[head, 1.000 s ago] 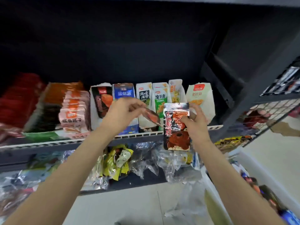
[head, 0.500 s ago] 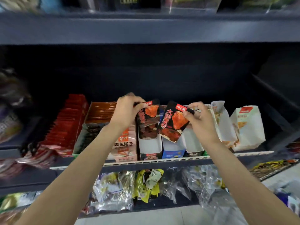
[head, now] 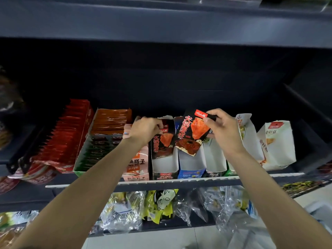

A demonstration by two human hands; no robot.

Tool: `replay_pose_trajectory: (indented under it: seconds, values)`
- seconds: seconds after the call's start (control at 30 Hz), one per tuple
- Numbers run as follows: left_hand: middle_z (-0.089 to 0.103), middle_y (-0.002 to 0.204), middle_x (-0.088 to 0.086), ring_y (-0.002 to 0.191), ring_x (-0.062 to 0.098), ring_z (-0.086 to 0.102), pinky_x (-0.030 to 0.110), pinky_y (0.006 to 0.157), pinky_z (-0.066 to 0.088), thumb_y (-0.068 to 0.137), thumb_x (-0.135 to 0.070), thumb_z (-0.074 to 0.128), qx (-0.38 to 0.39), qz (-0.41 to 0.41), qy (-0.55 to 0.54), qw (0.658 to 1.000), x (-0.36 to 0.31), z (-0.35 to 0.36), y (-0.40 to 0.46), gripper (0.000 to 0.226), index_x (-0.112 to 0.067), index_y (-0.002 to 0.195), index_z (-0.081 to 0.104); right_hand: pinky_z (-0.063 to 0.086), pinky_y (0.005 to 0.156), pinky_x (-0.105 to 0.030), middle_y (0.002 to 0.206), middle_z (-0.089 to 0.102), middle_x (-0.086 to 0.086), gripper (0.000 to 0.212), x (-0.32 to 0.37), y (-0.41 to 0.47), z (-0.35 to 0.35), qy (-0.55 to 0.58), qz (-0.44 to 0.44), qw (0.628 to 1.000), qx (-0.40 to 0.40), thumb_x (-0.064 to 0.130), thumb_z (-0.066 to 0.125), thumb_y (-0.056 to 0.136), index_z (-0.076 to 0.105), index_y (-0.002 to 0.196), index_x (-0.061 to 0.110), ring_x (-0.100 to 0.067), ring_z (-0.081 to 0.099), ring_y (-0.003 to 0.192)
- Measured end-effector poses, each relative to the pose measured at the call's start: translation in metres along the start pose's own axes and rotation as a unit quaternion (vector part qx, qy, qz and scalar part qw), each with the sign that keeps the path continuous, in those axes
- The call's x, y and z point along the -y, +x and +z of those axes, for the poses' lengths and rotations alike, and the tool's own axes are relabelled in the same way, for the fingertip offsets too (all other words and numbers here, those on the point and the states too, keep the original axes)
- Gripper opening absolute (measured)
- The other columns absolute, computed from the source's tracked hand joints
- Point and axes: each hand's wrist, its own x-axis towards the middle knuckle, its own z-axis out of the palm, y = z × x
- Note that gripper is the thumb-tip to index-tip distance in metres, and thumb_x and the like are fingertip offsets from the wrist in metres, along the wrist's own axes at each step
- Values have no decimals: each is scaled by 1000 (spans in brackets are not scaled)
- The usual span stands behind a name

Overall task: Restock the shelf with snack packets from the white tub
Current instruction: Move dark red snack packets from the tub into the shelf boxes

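Left hand (head: 146,131) pinches a packet (head: 162,143) into its box (head: 165,167); right hand (head: 221,129) pinches another packet (head: 193,134), likely next in

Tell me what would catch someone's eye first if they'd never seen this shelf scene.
Probably the two hands at mid-shelf: the right hand pinches a black and red snack packet by its top edge, tilted above the open blue-fronted box. Beside it, the left hand sets a matching packet into the black-fronted box. Further left, a long row of bright red packets stands out against the dark shelf.
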Motion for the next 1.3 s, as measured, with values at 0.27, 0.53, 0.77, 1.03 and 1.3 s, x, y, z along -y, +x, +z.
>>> replay_pose_trajectory:
  seconds: [0.27, 0.53, 0.77, 1.03, 1.3]
  values:
    - [57, 125, -5, 121, 21, 40, 35, 99, 26, 96, -25, 48, -55, 107, 124, 985, 8, 13, 3, 29, -26, 122, 61, 55, 67, -30, 85, 62, 3, 2, -3, 4, 5, -6, 8, 1000, 10, 16, 56, 93, 58, 94, 16, -7, 63, 84]
    - [53, 130, 4, 125, 23, 43, 40, 105, 37, 92, -8, 51, -137, -4, -88, 987, 19, 8, -4, 37, -17, 128, 56, 57, 71, -39, 87, 64, -3, 8, -3, 13, 29, -17, -8, 998, 58, 11, 57, 91, 61, 91, 18, -18, 65, 88]
    - [60, 122, 9, 108, 24, 59, 39, 96, 48, 96, -7, 42, -15, -68, -156, 985, 38, 7, -16, 39, -23, 129, 54, 54, 82, -45, 82, 64, 10, 16, 1, 33, 62, -55, -53, 992, 101, 10, 60, 88, 63, 89, 26, -21, 65, 88]
    - [57, 131, 3, 122, 18, 52, 21, 101, 40, 90, 9, 36, 17, -72, -187, 980, 35, -2, -16, 54, -20, 133, 52, 50, 78, -26, 91, 71, -6, 14, -27, 41, 81, -143, -55, 977, 147, 7, 65, 84, 71, 96, 13, -19, 65, 84]
    - [60, 128, 3, 118, 16, 55, 35, 103, 45, 89, 9, 38, 8, -62, -221, 973, 35, 3, -16, 51, -17, 130, 53, 45, 75, -29, 111, 58, -3, 20, -55, 33, 94, -372, -148, 909, 113, 13, 59, 89, 67, 107, 16, -19, 52, 106]
